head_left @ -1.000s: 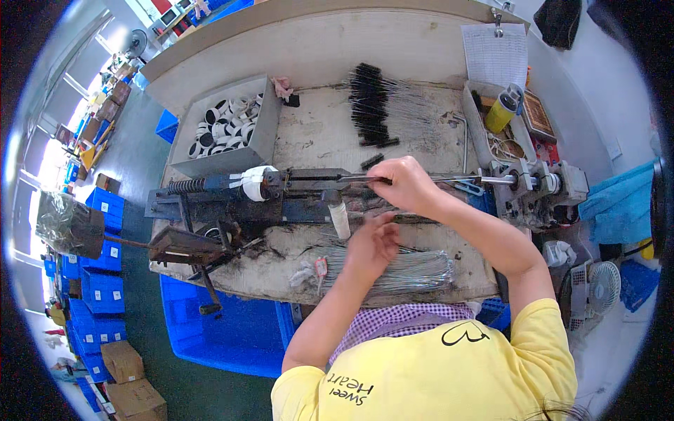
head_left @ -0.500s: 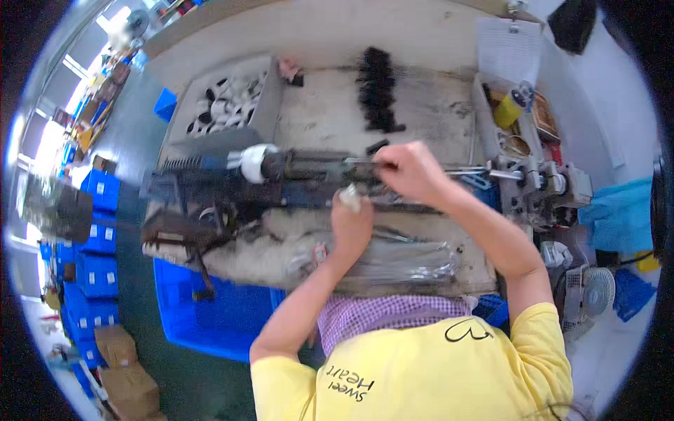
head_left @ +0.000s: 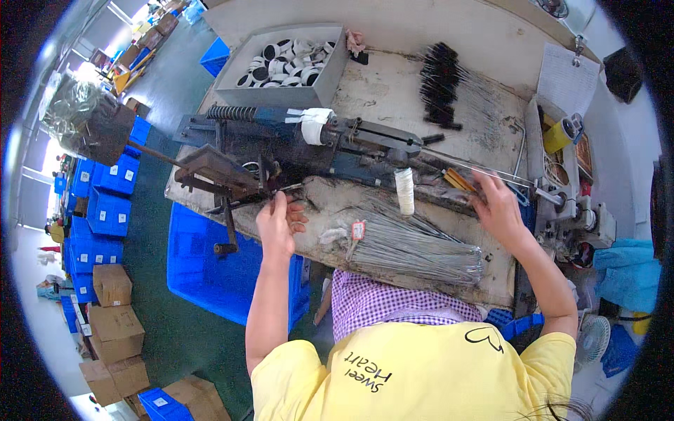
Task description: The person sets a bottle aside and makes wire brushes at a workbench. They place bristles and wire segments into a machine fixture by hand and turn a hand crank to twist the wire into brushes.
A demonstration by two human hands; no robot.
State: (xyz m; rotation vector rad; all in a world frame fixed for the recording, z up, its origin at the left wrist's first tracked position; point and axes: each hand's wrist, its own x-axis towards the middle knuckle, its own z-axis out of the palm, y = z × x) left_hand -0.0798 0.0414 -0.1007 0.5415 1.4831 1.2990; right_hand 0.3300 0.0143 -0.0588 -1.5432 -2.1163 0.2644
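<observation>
A long bench-mounted machine (head_left: 365,172) lies across the workbench in front of me. My left hand (head_left: 279,228) is at its front left side, fingers curled and fingertips closed against a small thin shiny piece; what they grip is unclear. Farther right, my right hand (head_left: 500,210) has its fingers apart, just below a thin metal wire (head_left: 484,165) running to the chuck (head_left: 551,196). Yellow-brown strips (head_left: 458,179) lie beside its fingertips. Between the hands, a white wound roll of thread (head_left: 405,191) sits at the machine's front edge. A bundle of metal wires (head_left: 421,245) lies nearer me.
A grey bin (head_left: 333,81) of white-and-black round pieces stands at the back left. Black-bristled brushes (head_left: 439,84) lie at the back. A blue crate (head_left: 193,281) is below the bench. A yellow can (head_left: 559,137) stands in the right tray. A metal arm with crank (head_left: 225,247) juts out front left.
My left hand has moved left, away from the white roll at its fingers, to the machine's left part. My right hand has moved right along the wire and opened. The view has shifted.
</observation>
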